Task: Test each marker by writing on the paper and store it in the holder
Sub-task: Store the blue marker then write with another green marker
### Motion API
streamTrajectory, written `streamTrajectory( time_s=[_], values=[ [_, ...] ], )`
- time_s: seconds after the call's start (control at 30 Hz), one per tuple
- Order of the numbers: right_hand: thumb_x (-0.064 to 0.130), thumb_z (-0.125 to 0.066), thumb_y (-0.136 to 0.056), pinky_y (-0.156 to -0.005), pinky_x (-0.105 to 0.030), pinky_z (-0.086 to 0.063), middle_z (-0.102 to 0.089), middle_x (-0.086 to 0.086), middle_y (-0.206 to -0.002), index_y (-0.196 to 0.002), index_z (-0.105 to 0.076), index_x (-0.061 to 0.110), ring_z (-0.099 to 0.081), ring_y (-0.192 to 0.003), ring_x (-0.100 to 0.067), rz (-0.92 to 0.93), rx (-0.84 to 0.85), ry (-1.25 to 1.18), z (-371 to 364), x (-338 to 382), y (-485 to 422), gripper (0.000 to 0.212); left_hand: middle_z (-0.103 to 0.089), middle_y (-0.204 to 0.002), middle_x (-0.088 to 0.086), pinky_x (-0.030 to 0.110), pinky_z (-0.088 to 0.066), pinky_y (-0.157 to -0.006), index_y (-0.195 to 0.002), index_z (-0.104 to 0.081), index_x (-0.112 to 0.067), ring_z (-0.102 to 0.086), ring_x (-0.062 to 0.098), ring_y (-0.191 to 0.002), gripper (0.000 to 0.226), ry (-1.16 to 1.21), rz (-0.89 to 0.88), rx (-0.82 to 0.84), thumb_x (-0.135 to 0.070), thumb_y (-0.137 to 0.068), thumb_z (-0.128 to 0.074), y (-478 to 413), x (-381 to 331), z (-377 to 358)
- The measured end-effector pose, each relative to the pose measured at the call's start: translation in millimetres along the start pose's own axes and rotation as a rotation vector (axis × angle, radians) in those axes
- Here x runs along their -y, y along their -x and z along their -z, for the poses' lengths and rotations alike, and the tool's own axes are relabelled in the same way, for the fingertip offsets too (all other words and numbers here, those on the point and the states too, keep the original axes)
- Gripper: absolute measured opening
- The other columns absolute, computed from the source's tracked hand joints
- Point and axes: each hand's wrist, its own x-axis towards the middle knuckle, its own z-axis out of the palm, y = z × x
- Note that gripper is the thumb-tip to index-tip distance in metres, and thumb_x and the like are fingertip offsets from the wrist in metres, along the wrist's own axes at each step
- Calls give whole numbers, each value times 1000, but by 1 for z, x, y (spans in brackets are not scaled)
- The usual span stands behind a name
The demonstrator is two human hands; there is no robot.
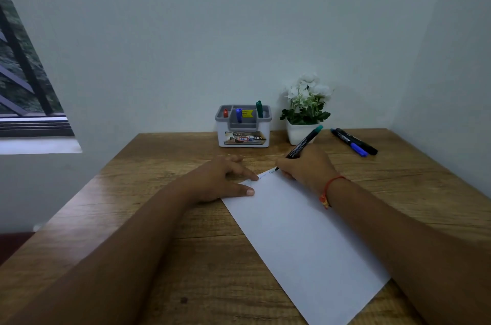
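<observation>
While the right hand [305,165] grips a teal-ended marker [303,142], tip at the far edge of the paper [305,231], the left hand [223,178] pins that sheet with straight fingers. Beyond stand the holder [243,136] with three markers [239,115] and a potted plant [303,112]; two loose markers [356,141] lie right.

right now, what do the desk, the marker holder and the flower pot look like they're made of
Desk: wood or wood-look laminate, with brown grain lines and a soft sheen.
Marker holder: likely plastic, with a smooth white body, a grey moulded top and stickers on the front.
Flower pot: smooth matte white, plastic or ceramic; cannot tell which.
</observation>
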Motion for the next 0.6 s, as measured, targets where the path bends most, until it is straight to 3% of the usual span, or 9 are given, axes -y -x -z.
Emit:
streamTrajectory(
  time_s=[0.43,0.6],
  values=[
    [20,-66,-77,-50,-24,-43,-60,4,-48,-48,-59,16,-57,-51,-10,7,-22,-6,-2,-4,-2,30,-22,-157,-9,27,-24,-97,-112,-56,-64,-27,16,-140,39,16,1,1,-61,-75,-68,-1,3,-1],
    [19,-66,-77,-57,-27,-50,-65,4,-54,-61,-63,17,-59,-55,-10,33,25,-37,-1,-4,-4,17,-23,-156,-9,27,-24,-97,-110,-56,-64,-27,15,-139,38,11,1,-1,-62,-74,-68,-1,2,-2]
  ],
)
